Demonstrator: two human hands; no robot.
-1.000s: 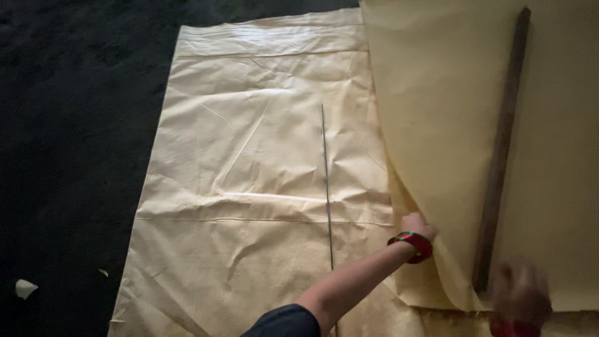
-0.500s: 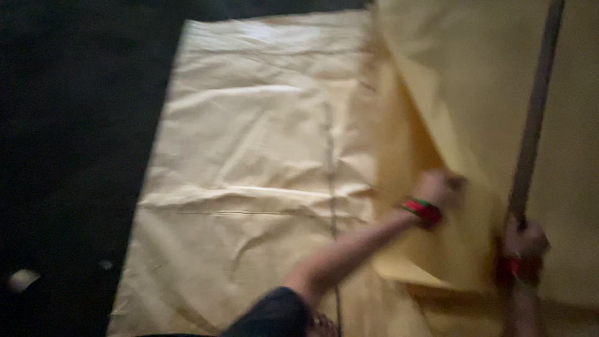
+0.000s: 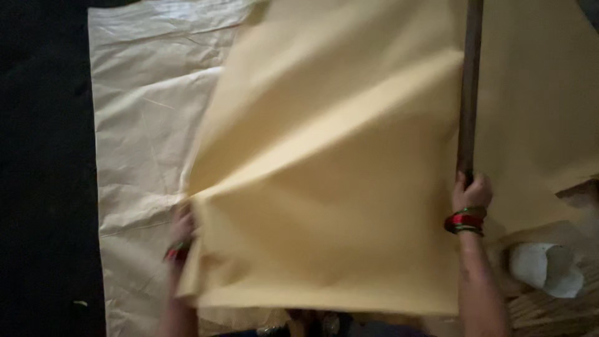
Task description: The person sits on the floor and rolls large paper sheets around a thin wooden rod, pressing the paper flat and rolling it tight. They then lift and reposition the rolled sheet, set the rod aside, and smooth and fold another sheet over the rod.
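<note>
- A second before, the yellow sheet (image 3: 337, 187) lay off to the right with only its edge lifted; now it had swung leftward and covered most of the pale creased sheet (image 3: 143, 125) beneath it.
- The left hand (image 3: 182, 232) had gone from the sheet's left edge to its lower left corner; its fingers were blurred and half hidden behind the paper, so I could not tell how tightly they were closed.
- The right hand (image 3: 471, 195) had its fingers wrapped shut around the lower end of the long dark stick (image 3: 469, 87), which had moved towards the middle and stood upright against the yellow sheet.
- Judged from this, the sheet was partway through being dragged or turned over the pale one.
- Both sheets lay on a dark floor (image 3: 43, 187); a crumpled white scrap (image 3: 549, 268) sat at lower right.
</note>
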